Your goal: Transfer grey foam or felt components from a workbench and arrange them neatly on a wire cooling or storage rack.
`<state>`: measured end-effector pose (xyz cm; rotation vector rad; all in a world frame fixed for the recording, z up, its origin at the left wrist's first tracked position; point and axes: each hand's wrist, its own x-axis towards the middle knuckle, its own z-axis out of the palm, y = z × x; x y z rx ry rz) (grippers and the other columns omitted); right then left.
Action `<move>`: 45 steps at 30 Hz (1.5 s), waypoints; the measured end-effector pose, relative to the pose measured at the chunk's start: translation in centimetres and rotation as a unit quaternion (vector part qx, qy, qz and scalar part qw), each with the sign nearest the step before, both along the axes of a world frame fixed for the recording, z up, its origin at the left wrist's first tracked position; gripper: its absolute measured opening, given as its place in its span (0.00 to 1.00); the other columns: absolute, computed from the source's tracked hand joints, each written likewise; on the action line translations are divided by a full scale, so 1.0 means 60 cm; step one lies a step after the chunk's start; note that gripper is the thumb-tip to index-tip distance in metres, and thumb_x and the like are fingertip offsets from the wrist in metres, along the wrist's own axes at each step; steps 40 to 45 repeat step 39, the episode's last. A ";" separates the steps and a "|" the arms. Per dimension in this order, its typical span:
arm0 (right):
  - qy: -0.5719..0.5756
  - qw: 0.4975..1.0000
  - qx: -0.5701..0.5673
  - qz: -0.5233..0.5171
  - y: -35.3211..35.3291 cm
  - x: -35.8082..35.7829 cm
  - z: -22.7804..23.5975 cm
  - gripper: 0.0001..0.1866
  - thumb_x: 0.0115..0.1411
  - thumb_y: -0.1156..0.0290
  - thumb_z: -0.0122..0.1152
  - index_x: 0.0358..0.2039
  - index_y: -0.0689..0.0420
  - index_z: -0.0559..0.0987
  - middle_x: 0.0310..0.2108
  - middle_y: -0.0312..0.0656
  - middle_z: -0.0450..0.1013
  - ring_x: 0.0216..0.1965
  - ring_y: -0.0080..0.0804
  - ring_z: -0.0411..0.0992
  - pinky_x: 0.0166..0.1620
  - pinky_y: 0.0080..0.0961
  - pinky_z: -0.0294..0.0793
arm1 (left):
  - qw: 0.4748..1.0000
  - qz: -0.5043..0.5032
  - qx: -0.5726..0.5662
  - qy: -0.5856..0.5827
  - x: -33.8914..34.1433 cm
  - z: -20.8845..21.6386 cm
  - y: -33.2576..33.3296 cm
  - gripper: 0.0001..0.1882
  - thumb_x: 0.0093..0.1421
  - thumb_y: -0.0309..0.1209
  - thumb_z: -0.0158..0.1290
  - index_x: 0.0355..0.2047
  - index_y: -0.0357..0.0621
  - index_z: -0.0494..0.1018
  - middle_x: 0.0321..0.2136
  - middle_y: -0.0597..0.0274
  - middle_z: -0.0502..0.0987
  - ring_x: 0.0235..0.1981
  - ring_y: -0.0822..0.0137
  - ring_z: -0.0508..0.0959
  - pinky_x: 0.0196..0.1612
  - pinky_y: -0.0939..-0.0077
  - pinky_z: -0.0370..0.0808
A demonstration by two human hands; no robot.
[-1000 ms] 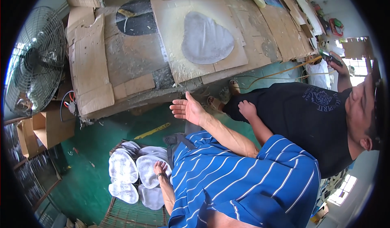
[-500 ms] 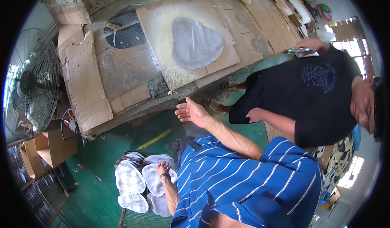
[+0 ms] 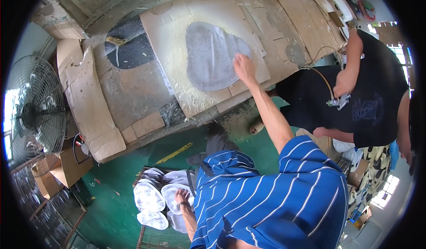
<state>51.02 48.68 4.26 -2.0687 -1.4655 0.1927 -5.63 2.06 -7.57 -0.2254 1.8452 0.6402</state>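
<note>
A grey, rounded, pear-shaped fabric pad point(image 3: 211, 56) lies flat on a cardboard sheet point(image 3: 171, 16) on the workbench. My right hand point(image 3: 245, 70) is at the pad's right edge, fingers curled together over it; whether they pinch the edge is hidden. Low at the left, my left hand point(image 3: 182, 198), a dark band at its wrist, rests on a pale pad point(image 3: 172, 192) with its fingers slightly apart. Several similar pads, such as a white pad point(image 3: 148, 196), lie overlapping on a wire rack point(image 3: 153, 240).
At the right, a co-worker in black point(image 3: 377, 89) holds a silver spray gun point(image 3: 339, 101) with a hose. A large fan point(image 3: 33, 109) stands at the left, above an open cardboard box point(image 3: 66, 171). A dark round patch point(image 3: 131, 49) marks the bench's left part.
My right hand has moved up from the bench's front edge to the grey pad, and its fingers have closed. The left hand stays on the rack's pads. The co-worker's spray gun is lower.
</note>
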 end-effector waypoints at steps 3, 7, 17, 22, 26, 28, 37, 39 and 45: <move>-0.123 0.992 0.011 0.019 0.125 0.039 -0.011 0.19 0.59 0.65 0.56 0.50 0.57 0.75 0.45 0.51 0.74 0.48 0.50 0.70 0.50 0.43 0.71 | 0.999 -0.021 -0.029 0.003 0.043 0.019 0.045 0.21 0.61 0.36 0.54 0.55 0.49 0.69 0.40 0.54 0.79 0.36 0.58 0.80 0.31 0.61 0.77; -0.181 0.982 -0.006 0.055 0.247 0.054 -0.025 0.17 0.56 0.67 0.58 0.46 0.57 0.76 0.43 0.49 0.72 0.47 0.49 0.68 0.49 0.44 0.70 | 0.998 -0.050 0.031 0.003 0.095 0.045 0.127 0.23 0.61 0.37 0.55 0.55 0.45 0.68 0.42 0.54 0.78 0.39 0.59 0.79 0.39 0.61 0.78; -0.160 0.981 -0.057 0.095 0.309 0.062 -0.051 0.13 0.52 0.65 0.62 0.36 0.58 0.80 0.39 0.49 0.74 0.44 0.46 0.70 0.47 0.44 0.71 | 0.992 -0.092 0.088 0.010 0.172 0.071 0.297 0.24 0.62 0.34 0.54 0.56 0.37 0.67 0.47 0.49 0.76 0.45 0.55 0.79 0.44 0.63 0.79; -0.119 0.985 -0.053 0.113 0.316 0.062 -0.054 0.19 0.52 0.64 0.62 0.43 0.58 0.77 0.35 0.50 0.77 0.40 0.49 0.73 0.47 0.42 0.72 | 0.991 -0.099 0.087 0.000 0.190 0.077 0.299 0.24 0.62 0.34 0.54 0.56 0.36 0.67 0.47 0.49 0.76 0.45 0.57 0.79 0.44 0.65 0.78; -0.061 0.983 -0.144 0.100 0.327 0.066 -0.053 0.20 0.51 0.62 0.61 0.42 0.60 0.78 0.35 0.51 0.78 0.41 0.52 0.74 0.49 0.42 0.72 | 0.993 -0.094 0.071 0.001 0.189 0.076 0.272 0.24 0.61 0.34 0.54 0.56 0.36 0.68 0.46 0.51 0.77 0.42 0.59 0.80 0.42 0.67 0.79; -0.078 0.968 -0.209 0.119 0.343 0.077 -0.050 0.19 0.51 0.61 0.60 0.40 0.59 0.80 0.34 0.50 0.78 0.40 0.50 0.74 0.48 0.41 0.72 | 0.995 -0.082 0.052 0.007 0.186 0.072 0.260 0.23 0.61 0.33 0.55 0.55 0.36 0.68 0.45 0.51 0.77 0.40 0.60 0.80 0.40 0.67 0.79; -0.061 0.947 -0.238 0.209 0.355 0.076 0.015 0.19 0.52 0.55 0.57 0.37 0.54 0.83 0.41 0.51 0.78 0.46 0.48 0.74 0.48 0.38 0.74 | 0.991 -0.094 0.086 0.036 0.194 0.082 0.277 0.23 0.63 0.35 0.54 0.56 0.40 0.67 0.44 0.54 0.78 0.42 0.60 0.80 0.42 0.65 0.78; 0.053 0.940 -0.244 0.232 0.343 0.054 0.051 0.17 0.54 0.57 0.57 0.34 0.56 0.82 0.34 0.53 0.78 0.40 0.37 0.76 0.44 0.39 0.73 | 0.974 -0.142 0.170 0.044 0.206 0.093 0.311 0.22 0.64 0.36 0.54 0.56 0.44 0.68 0.47 0.57 0.77 0.44 0.57 0.79 0.44 0.65 0.77; 0.053 0.940 -0.244 0.232 0.343 0.054 0.051 0.17 0.54 0.57 0.57 0.34 0.56 0.82 0.34 0.53 0.78 0.40 0.37 0.76 0.44 0.39 0.73 | 0.974 -0.142 0.170 0.044 0.206 0.093 0.311 0.22 0.64 0.36 0.54 0.56 0.44 0.68 0.47 0.57 0.77 0.44 0.57 0.79 0.44 0.65 0.77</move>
